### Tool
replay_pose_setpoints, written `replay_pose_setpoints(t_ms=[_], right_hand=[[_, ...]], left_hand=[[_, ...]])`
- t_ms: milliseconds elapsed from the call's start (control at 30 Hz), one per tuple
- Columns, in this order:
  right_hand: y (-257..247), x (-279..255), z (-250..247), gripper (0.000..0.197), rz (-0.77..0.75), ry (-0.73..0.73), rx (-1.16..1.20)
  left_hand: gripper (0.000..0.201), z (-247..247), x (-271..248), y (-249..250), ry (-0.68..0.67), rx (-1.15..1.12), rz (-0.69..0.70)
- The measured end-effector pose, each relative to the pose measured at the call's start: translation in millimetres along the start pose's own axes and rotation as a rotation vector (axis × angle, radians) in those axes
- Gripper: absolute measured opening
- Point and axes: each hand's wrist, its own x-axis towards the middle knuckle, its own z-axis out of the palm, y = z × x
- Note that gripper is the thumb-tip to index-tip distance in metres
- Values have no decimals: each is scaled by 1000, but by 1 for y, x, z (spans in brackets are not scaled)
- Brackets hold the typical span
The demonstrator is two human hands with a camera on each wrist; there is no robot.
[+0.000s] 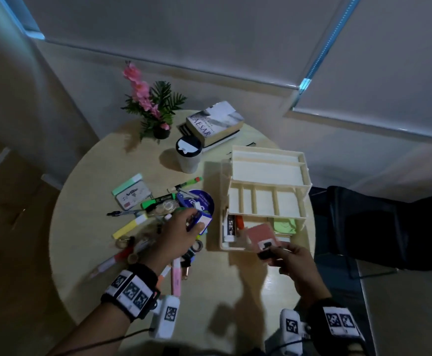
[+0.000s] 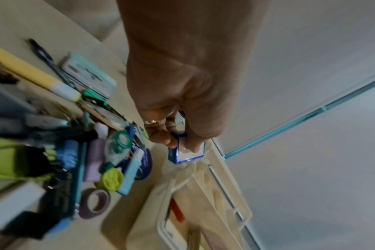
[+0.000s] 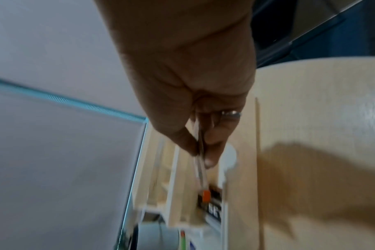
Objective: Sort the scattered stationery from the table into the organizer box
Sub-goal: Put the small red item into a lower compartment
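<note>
Head view: my right hand [image 1: 293, 263] pinches a thin pink pad [image 1: 261, 236] over the organizer's [image 1: 263, 199] near tray; light, bendy, best held by its edges. My left hand [image 1: 177, 233] pinches a small blue box [image 1: 202, 220] above the clutter.

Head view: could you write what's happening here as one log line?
left hand: pinches small blue-edged box | right hand: holds flat pink pad at cream tiered organizer box | pile unsorted

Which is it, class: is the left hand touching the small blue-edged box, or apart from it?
Touching. The left wrist view shows the left hand pinching the small blue-edged box between thumb and fingertips, lifted above the table.
</note>
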Motion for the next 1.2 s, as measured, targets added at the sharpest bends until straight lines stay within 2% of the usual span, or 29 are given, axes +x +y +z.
replay_pose_setpoints(t_ms=[167,367,533,667,767,933,1067,1200], right_hand=[[16,35,-37,21,32,211,169],[30,90,-44,22,50,295,344],[33,106,-46,15,112,282,382],[31,100,-47,21,82,184,383],[32,90,-52,32,-6,151,276],[27,71,-74,44,-153,78,-117],[1,64,-89,23,-187,75,-449],[-26,60,-88,12,-343,81,-609]], left_hand=[[27,43,10,55,-46,35,36],[31,89,31,105,72,4,-17],[25,117,45,126,243,-33,16],[24,137,56,129,323,108,91],[24,148,65,126,305,301,146],[22,164,78,126,210,571,231],[14,168,87,130,200,686,228],[19,165,91,130,204,713,205]])
